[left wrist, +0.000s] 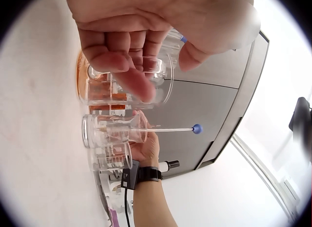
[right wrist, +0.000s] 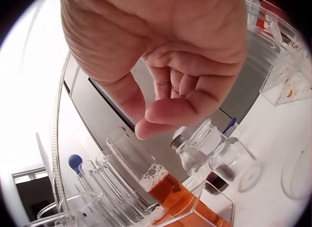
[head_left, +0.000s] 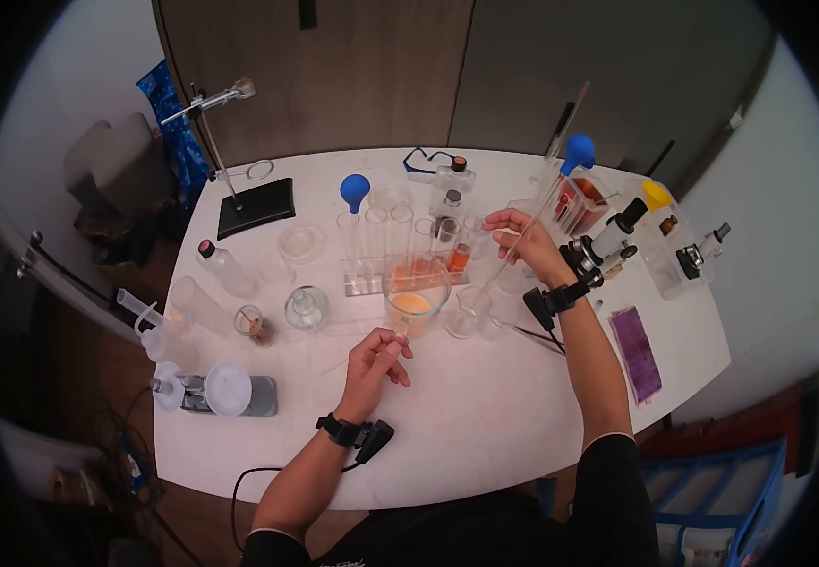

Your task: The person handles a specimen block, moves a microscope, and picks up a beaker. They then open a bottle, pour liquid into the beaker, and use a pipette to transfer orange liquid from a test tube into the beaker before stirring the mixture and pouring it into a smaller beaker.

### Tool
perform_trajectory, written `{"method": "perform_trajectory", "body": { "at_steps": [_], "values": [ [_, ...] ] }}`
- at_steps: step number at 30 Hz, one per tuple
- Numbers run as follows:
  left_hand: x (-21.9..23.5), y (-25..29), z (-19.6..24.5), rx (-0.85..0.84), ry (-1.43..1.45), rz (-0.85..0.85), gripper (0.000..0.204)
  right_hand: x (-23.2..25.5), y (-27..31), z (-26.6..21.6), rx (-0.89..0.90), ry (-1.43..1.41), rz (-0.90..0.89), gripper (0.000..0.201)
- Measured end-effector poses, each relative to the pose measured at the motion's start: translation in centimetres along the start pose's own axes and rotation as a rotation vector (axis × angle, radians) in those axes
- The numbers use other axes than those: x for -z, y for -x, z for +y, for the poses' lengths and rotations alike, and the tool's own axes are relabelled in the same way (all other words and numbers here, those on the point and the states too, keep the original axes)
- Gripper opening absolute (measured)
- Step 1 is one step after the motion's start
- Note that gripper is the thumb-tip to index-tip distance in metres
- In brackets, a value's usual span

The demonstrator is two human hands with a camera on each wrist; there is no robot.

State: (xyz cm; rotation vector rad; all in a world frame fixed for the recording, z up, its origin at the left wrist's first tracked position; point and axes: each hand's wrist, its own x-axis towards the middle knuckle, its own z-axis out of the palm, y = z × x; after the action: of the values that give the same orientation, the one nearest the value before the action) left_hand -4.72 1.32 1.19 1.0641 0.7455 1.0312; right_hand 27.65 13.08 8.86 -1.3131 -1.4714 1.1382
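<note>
Left fingers (left wrist: 139, 85) loosely bent, empty, beaker (head_left: 446, 295) between them and test-tube rack (head_left: 364, 289); right fingers (right wrist: 170, 112) likewise, beside pipette (head_left: 497, 275)

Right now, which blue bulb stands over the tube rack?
The left bulb in the head view, above the rack; the other bulb, right of the rack, tops a slanting tube.

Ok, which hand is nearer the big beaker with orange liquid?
Left. The left hand is close by the near side of the beaker; the right hand is farther off, beyond and to the right, near the right end of the test-tube rack.
</note>
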Motion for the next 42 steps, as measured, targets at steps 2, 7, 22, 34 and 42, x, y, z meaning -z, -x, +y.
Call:
{"method": "perform_trajectory", "body": {
  "at_steps": [2, 7, 22, 34, 42],
  "values": [
    [-0.2, 0.3, 0.3, 0.006, -0.013, -0.01, 0.023, -0.1, -0.1, 0.0, -0.01, 0.003, -0.052, 0.032],
    [-0.5, 1.2, 1.9, 0.137, -0.059, -0.007, 0.028, 0.0, -0.6, 0.1, -0.004, 0.02, -0.135, 0.039],
    [0.6, 2.7, 2.3, 0.187, -0.121, 0.017, 0.036, -1.7, -1.8, 0.6, 0.015, 0.098, -0.204, 0.035],
    [0.8, 2.6, 2.2, 0.182, -0.094, 0.005, 0.035, -1.7, -1.3, -1.2, 0.121, 0.174, -0.114, 0.027],
    [0.8, 2.6, 2.5, 0.191, -0.11, 0.003, 0.037, -1.0, -0.9, -3.2, 0.15, 0.191, 0.011, 0.025]
  ]
}}
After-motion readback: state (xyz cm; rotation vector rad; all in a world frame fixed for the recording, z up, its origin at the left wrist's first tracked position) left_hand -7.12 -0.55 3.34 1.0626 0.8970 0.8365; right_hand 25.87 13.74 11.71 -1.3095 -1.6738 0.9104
